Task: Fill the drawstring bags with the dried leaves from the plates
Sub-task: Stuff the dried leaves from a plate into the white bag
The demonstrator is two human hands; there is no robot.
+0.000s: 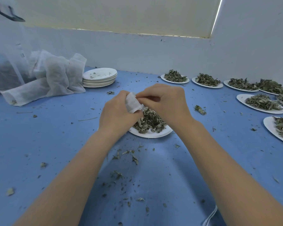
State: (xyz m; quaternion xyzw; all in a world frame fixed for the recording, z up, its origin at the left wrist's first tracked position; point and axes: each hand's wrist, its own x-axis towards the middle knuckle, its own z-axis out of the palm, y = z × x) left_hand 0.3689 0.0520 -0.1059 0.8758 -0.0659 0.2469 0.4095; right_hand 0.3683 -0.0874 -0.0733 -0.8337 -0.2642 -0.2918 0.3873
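A small white drawstring bag (133, 103) is bunched between both hands above a white paper plate (151, 134) heaped with dried leaves (149, 121). My left hand (117, 113) grips the bag's body with curled fingers. My right hand (164, 103) pinches the bag's top edge from the right. Most of the bag is hidden inside my left hand. Several more plates of dried leaves (176, 76) line the right side of the blue table (55, 144).
Filled white bags (55, 77) lie piled at the back left next to a stack of used plates (100, 77). A big mesh sack (3, 62) stands at the far left. Loose leaf crumbs (127, 155) litter the table. White walls close the back and right.
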